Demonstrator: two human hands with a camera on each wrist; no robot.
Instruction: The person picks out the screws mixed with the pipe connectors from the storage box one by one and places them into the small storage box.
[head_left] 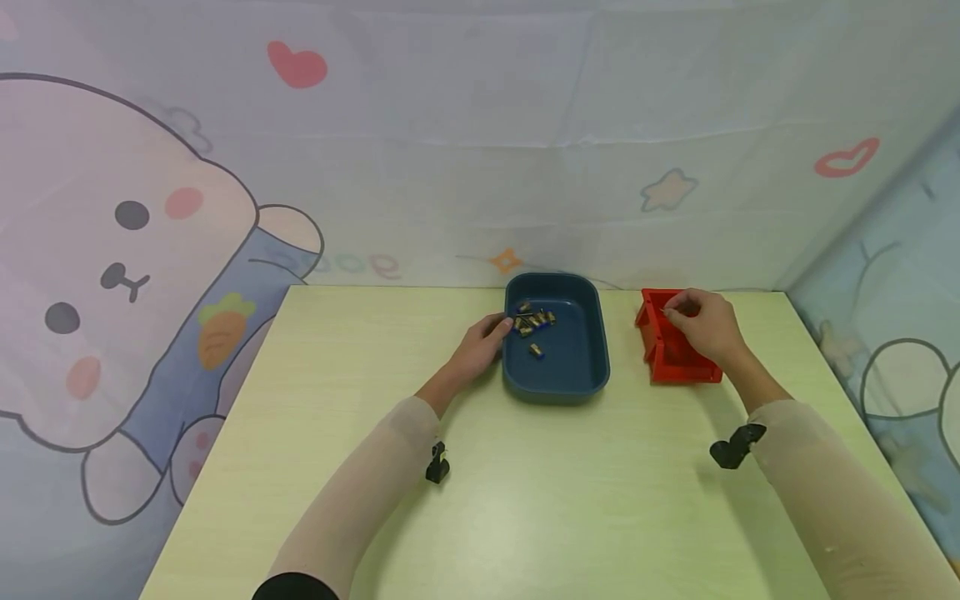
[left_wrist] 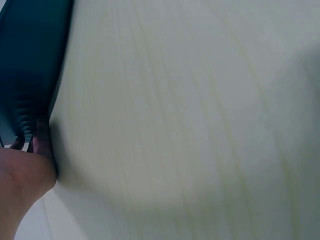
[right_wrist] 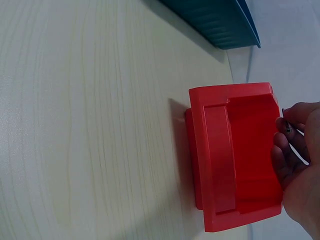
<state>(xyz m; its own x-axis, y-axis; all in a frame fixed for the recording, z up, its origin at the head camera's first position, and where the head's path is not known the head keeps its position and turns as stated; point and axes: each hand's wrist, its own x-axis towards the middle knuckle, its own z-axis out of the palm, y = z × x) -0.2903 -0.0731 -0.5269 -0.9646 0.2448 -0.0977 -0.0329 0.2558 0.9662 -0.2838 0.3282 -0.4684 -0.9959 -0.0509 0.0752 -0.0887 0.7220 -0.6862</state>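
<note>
Piece (right_wrist: 288,130) pinched in my right fingers (right_wrist: 300,112), over the red bin (head_left: 678,374) near the desk's (head_left: 600,500) far right corner; long axis unclear; my left fingers (head_left: 489,324) grip the blue tray (head_left: 557,395).

And here's a pale beige left sleeve (head_left: 360,487), matching right sleeve (head_left: 832,496), blocky black left attachment (head_left: 437,466), lobed black right attachment (head_left: 738,447), plus a curved-edged black piece (head_left: 296,587)!
</note>
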